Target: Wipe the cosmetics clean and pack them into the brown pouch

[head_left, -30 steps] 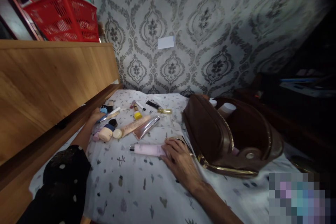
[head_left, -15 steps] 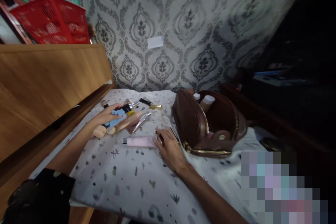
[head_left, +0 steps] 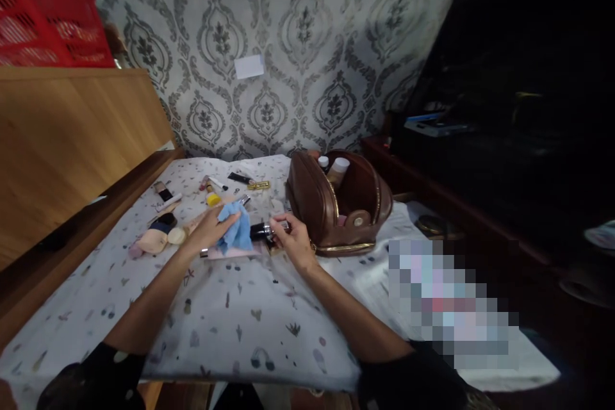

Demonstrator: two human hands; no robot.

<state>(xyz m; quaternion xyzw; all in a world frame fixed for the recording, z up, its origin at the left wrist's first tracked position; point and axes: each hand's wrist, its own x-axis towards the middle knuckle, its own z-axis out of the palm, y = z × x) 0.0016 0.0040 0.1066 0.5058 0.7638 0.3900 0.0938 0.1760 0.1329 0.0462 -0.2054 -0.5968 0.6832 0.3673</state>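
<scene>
My left hand (head_left: 211, 232) is closed on a crumpled blue cloth (head_left: 235, 227). My right hand (head_left: 295, 245) grips the silver end of a black cosmetic tube (head_left: 261, 230), whose other end meets the cloth. Beneath them a pink tube (head_left: 216, 253) lies on the patterned tablecloth, partly covered. Just right of my right hand stands an unzipped brown makeup bag (head_left: 312, 205), with a white-capped bottle (head_left: 339, 170) inside. Left of my left hand lie a peach-coloured sponge (head_left: 152, 241) and other small cosmetics.
A gold tube (head_left: 259, 186) and a black tube (head_left: 239, 177) lie toward the wall. Wooden furniture (head_left: 72, 134) with a red basket (head_left: 52, 16) on it borders the left side. Dark furniture stands on the right, beside a pixelated patch.
My left hand has come right from the pile with the blue cloth and the black tube is now between my hands. My right hand has closed on its silver end. The view has shifted right.
</scene>
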